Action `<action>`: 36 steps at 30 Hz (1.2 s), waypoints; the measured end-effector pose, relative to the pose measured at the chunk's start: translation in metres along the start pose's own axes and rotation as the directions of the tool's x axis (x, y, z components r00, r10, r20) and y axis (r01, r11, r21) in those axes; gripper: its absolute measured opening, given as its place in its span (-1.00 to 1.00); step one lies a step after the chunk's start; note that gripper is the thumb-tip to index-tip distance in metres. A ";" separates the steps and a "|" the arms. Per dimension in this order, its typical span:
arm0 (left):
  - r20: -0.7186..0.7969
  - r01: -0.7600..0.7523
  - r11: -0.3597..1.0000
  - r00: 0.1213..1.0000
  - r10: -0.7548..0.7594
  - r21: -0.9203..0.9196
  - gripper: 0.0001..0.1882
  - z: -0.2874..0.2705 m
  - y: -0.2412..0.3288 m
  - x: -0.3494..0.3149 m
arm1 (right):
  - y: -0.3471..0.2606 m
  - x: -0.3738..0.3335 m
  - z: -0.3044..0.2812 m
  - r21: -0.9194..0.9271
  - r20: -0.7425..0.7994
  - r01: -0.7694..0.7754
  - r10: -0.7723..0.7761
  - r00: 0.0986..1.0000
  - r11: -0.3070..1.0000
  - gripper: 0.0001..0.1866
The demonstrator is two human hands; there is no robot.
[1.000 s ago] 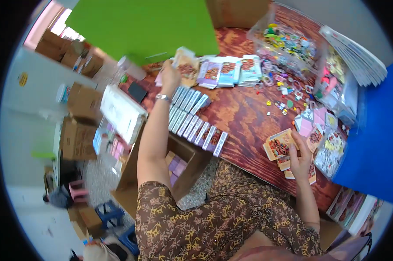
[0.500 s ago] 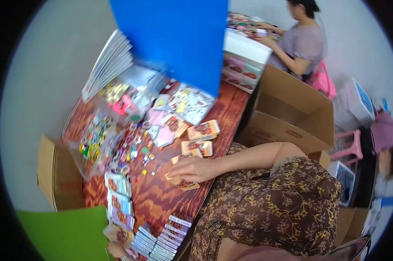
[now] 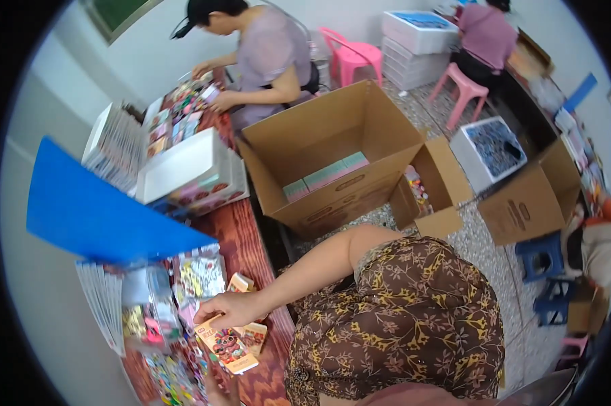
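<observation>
Holding an orange carton by one end over the table, right hand appears at a pick-up step; left hand, blurred, grip unclear, likely needed next at the free end.

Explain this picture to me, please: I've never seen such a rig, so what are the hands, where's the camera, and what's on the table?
There is no machine here, just a person working bare-handed. The picture comes from the left of two wide fisheye cameras worn on that person's head, looking down, so straight edges bend. The right hand holds an orange packet with a red printed picture, over the wood-grained table. The left hand is only partly visible at the lower edge; whether it holds anything is unclear. Nearby lie more orange packets and small colourful pieces. Beyond are a blue panel and another person.
</observation>
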State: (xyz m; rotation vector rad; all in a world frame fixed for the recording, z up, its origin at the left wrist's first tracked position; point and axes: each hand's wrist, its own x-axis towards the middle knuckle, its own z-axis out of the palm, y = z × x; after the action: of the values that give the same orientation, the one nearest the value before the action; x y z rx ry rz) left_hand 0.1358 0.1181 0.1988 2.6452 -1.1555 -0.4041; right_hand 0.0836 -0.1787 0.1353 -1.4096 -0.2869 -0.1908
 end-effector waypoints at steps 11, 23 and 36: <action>-0.422 -0.296 0.728 0.906 0.009 -0.619 -0.06 0.100 0.071 0.134 | 0.012 -0.004 -0.055 0.726 -0.216 -0.011 0.244 0.945 0.687 -0.48; -0.353 -0.085 0.499 0.808 -0.472 -0.862 -0.25 0.119 0.051 0.169 | 0.049 0.037 -0.071 0.797 -0.014 -0.178 0.312 0.950 0.577 -0.52; -0.491 -0.100 0.539 0.576 -0.654 -0.836 0.17 0.083 0.080 0.179 | 0.079 0.102 -0.062 0.646 0.567 -0.728 0.495 0.659 0.230 -0.44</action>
State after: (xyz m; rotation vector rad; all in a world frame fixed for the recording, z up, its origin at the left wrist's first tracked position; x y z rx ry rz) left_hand 0.1697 -0.0758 0.1181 1.7669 -0.0705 0.1847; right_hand 0.2096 -0.2243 0.0839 -0.4200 0.0407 0.7618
